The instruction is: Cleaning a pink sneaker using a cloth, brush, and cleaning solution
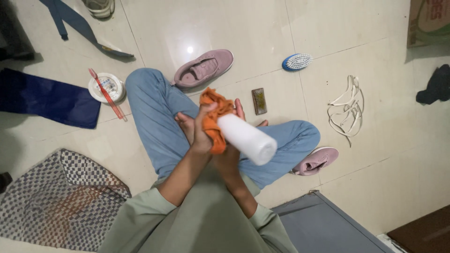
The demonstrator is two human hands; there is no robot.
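Head view: left hand (202,129) clenched around orange cloth (213,115), pressed on white bottle (246,138). Right hand (229,154) grasps bottle from beneath, over crossed legs in jeans. Pink shoe (204,69) on floor beyond knee; second pink shoe (316,160) beside right leg. Laces (347,107), brush (297,61) well apart.

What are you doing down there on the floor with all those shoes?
A person sits cross-legged on the tiled floor. The left hand presses an orange cloth against a white bottle, and the right hand holds the bottle from beneath. One pink shoe lies past the knees, another beside the right leg. Loose laces, a blue brush and a round tub lie around.
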